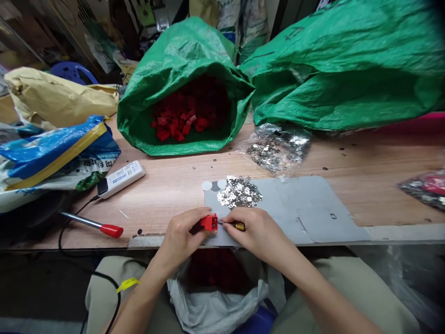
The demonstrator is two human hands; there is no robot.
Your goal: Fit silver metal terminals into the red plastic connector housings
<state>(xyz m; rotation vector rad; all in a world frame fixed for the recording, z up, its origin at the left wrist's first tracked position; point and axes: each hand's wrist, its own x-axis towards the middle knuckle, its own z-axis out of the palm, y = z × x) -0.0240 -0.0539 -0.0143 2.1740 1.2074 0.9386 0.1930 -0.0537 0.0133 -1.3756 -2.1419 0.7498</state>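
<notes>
My left hand [184,234] pinches a red plastic part [209,222] above the near edge of the grey mat [295,204]. Fingers of my right hand [255,232] are closed on a small tool with a yellowish handle [239,226]. Its thin metal tip points left and meets the open side of the red part; whether a small piece sits on the tip is too small to tell. Just beyond both hands, a pile of shiny metal pieces [239,191] lies on the mat.
A green sack [181,51] of red parts opens toward me, beside another green sack [347,69]. Behind the mat lies a clear bag of metal pieces [278,148]. At left are a red-tipped lever [111,230] and a white device [121,178]. A white sack [215,306] hangs below the edge.
</notes>
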